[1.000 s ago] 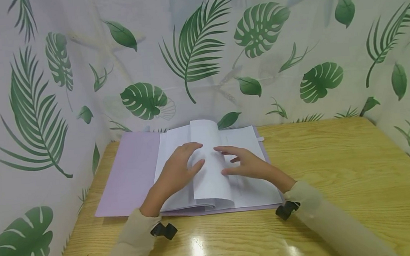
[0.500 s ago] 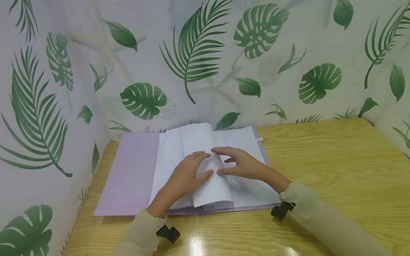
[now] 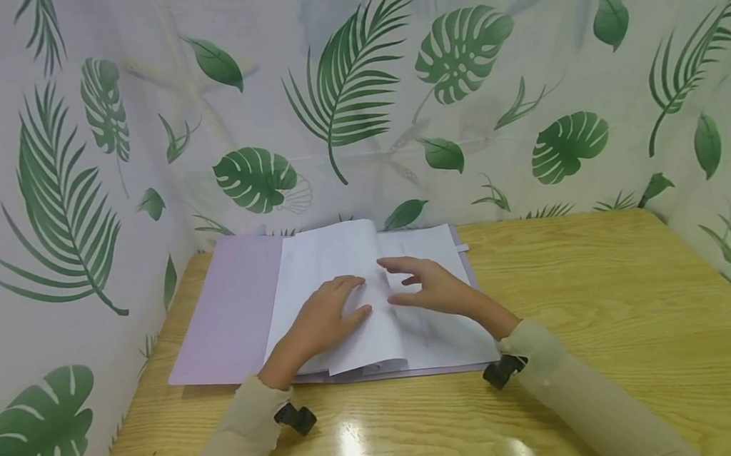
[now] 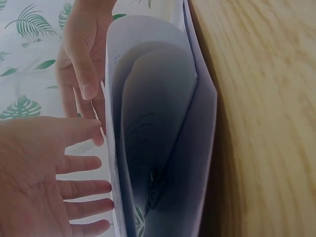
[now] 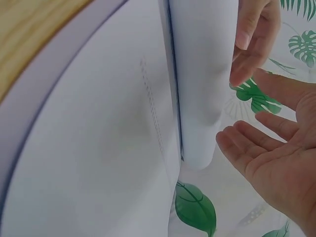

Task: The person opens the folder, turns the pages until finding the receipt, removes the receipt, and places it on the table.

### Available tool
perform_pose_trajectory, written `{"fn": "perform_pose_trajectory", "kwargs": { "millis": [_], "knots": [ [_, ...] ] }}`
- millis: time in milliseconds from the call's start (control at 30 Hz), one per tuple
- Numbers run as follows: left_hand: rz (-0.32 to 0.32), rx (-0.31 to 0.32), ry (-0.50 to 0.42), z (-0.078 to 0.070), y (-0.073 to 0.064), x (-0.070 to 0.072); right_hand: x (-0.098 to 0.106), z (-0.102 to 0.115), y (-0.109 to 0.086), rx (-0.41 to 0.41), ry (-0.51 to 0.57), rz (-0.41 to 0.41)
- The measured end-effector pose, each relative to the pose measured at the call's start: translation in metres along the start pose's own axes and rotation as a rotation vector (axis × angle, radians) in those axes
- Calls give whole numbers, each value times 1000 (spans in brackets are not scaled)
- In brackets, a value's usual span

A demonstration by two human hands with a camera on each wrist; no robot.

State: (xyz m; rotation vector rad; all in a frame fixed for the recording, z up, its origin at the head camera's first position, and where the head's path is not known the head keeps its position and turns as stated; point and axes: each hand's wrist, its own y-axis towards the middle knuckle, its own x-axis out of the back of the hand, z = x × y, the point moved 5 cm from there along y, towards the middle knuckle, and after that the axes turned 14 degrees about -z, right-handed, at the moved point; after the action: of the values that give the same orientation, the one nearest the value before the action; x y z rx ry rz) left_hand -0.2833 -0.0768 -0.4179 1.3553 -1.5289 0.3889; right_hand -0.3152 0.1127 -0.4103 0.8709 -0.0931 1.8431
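An open purple folder (image 3: pixel 227 314) lies on the table with white sheets (image 3: pixel 454 339) inside. Some sheets bend over toward the left in a rounded curl (image 3: pixel 368 346). My left hand (image 3: pixel 318 321) rests its extended fingertips on the curled sheets; the left wrist view shows these fingers straight and spread against the paper. Close to the curl's right side is my right hand (image 3: pixel 438 290), its fingers loosely bent and holding nothing. Whether it touches the paper I cannot tell. Under the curl, the left wrist view shows a dark metal clip (image 4: pixel 154 190).
The wooden table (image 3: pixel 603 295) extends to the right of the folder and in front of it. A white cloth with green leaves (image 3: pixel 356 114) hangs behind and at both sides. A small white tab (image 3: pixel 463 248) sticks out from the folder's right edge.
The curled sheets have swung farther left and lie lower than a second ago. My left hand has shifted slightly right and then back, and sits lower. The right hand moved a little left.
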Motion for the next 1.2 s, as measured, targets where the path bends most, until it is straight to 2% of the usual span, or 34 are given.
{"fn": "perform_pose_trajectory", "kwargs": {
  "millis": [367, 633, 900, 1200],
  "knots": [
    [12, 55, 32, 14, -4, 1, 20, -13, 3, -22, -6, -45],
    [20, 86, 51, 25, -6, 5, 40, -27, 4, -89, -51, -68],
    [72, 137, 72, 38, -7, 3, 61, -43, 1, -126, -54, -101],
    [120, 185, 108, 46, -8, 3, 79, -64, -2, -177, -99, -125]
  ]
}}
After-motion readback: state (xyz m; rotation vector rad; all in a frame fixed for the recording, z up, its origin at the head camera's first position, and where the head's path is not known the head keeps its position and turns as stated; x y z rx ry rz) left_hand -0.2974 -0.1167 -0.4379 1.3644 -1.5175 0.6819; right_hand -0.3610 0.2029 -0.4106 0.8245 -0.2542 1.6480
